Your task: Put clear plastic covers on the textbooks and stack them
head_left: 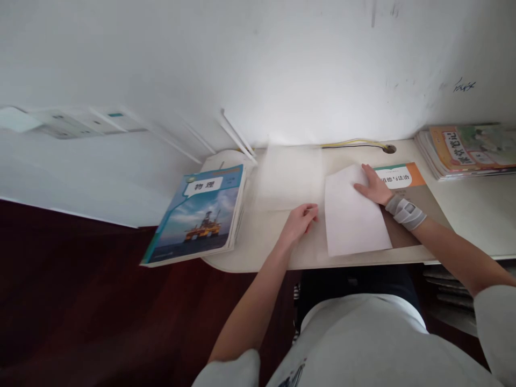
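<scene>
My right hand point(374, 185), with a grey band on its wrist, rests fingers spread on a white sheet or inside page point(355, 217) that lies over part of a brown and orange book point(419, 204). To the left, my left hand point(301, 221) has its fingers curled together at the lower edge of a clear plastic cover point(289, 177) on the desk. Whether the fingertips pinch the plastic is too small to make out.
On the desk's left end a blue physics book point(201, 215) sits on other books and overhangs the edge. A stack of booklets point(471, 150) stands at the right. Cables point(355, 143) run along the wall into a desk hole point(389, 149).
</scene>
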A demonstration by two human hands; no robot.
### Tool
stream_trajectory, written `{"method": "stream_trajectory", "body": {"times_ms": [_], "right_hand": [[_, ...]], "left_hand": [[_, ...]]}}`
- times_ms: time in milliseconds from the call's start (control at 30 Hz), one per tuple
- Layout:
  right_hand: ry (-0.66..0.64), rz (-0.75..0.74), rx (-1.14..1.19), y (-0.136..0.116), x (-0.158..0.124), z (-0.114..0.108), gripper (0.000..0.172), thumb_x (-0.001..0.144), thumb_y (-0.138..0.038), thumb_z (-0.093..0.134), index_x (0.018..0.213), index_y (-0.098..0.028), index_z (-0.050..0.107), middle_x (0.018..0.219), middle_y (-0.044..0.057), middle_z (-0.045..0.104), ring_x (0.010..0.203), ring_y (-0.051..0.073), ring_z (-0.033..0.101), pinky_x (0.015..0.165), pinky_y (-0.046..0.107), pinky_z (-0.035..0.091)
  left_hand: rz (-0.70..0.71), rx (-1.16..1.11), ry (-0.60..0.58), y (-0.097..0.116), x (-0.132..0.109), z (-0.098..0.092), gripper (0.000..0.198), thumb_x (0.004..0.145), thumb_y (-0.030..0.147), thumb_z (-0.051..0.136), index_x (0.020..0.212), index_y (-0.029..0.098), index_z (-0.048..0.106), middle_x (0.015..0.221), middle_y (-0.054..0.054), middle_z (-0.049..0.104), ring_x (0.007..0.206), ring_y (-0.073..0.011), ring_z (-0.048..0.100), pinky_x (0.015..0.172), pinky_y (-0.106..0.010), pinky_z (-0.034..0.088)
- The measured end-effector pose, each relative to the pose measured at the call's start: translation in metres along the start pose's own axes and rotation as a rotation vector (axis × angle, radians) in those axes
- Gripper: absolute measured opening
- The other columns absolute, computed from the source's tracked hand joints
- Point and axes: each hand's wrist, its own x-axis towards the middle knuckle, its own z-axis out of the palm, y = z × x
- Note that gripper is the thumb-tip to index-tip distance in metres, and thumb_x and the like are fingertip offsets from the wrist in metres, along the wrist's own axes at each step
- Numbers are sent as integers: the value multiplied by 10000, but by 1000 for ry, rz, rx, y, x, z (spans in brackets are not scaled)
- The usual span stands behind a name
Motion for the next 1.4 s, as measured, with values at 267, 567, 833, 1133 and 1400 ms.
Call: {"method": "stream_trajectory", "body": {"times_ms": [267, 567, 833, 1133, 1400], "right_hand": [[8, -109, -114, -2, -3, 13, 780, 710, -528, 589, 1382, -199, 368, 1510, 79, 198, 1372, 347, 168, 1098, 541, 219], [-130, -152, -90, -3, -4, 5, 716, 722, -417, 597, 1373, -206, 386, 1517, 70, 179, 1391, 302, 109, 1115, 507, 190], [-5, -120, -89, -13, -10, 11, 728, 770, -477, 526, 1404, -180, 326, 1511, 90, 192, 1387, 305, 133, 1114, 508, 204], [88, -63, 1, -12, -11, 9, 665, 794, -495, 468, 1366, -168, 381, 1454, 103, 332, 1349, 247, 283, 1108, 449, 269], [141, -45, 61, -9, -13, 9, 690, 807, -594, 403, 1356, -177, 397, 1423, 106, 386, 1331, 236, 322, 1112, 453, 254]], "left_hand": [[34, -70, 120, 9, 21, 4, 180, 796, 281, 513, 672, 151, 520, 613, 19, 526, 369, -22, 302, 378, -197, 208], [-14, -122, 74, 10, 31, 3, 185, 791, 333, 547, 767, 150, 559, 738, -28, 619, 371, -22, 345, 361, -185, 215], [-62, -167, 56, 11, 40, 4, 155, 816, 249, 507, 881, 139, 594, 724, -23, 628, 377, -19, 341, 379, -182, 224], [-217, -115, -222, 17, 37, -12, 198, 710, 317, 672, 683, 138, 592, 546, -5, 590, 331, -18, 330, 340, -174, 194], [-187, 87, -400, 25, 32, -1, 397, 680, 424, 667, 440, 173, 475, 310, 55, 331, 301, -45, 255, 345, -199, 144]]}}
